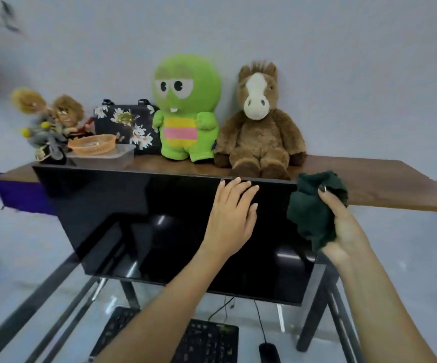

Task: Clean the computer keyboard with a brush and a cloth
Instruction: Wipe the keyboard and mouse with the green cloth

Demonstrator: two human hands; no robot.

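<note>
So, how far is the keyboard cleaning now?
Nothing on the keyboard looks done that the view can show. In hand: the right hand grips the dark green cloth, while the left hand lies flat on the monitor, fingers at its top edge. No brush is visible. Brushing and wiping appear left.

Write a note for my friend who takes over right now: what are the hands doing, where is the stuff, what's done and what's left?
Left hand: open, flat against the dark monitor near its top edge, holding nothing.
Right hand: closed around the bunched dark green cloth, held up beside the monitor's right edge.
Keyboard: low on the glass desk, partly hidden by the left forearm; mouse to its right.
Brush: not in view.
Done: cloth picked up.
Left: neither hand is at the keyboard; whether it has been brushed or wiped cannot be told.
</note>
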